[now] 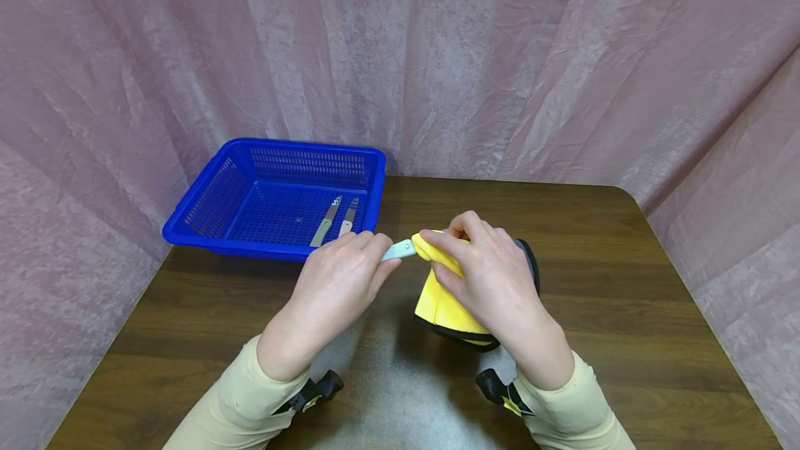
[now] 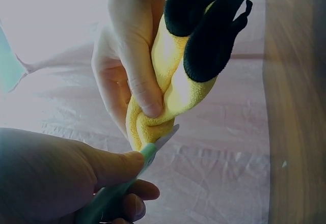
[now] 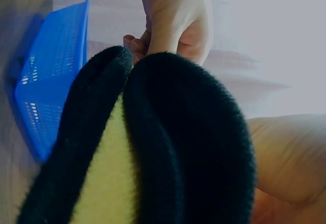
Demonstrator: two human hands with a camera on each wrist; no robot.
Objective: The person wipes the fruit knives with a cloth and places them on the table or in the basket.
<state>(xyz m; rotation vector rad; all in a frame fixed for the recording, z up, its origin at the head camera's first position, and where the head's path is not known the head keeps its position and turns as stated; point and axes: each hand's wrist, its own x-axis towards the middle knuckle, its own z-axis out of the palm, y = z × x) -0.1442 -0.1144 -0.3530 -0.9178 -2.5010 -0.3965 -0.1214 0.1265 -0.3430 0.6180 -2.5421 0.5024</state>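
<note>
My left hand grips the light green handle of a small knife. Its blade is mostly covered by a yellow cloth with black edging; in the left wrist view a bit of bare blade shows beside the fold. Thumb and fingers of my right hand pinch the cloth just past the handle. The rest of the cloth hangs below that hand, and its black hem fills much of the right wrist view.
A blue plastic basket stands at the back left of the wooden table. Two small knives lie in it, one with a green handle and one with a pale handle. Behind the table hangs a pink curtain.
</note>
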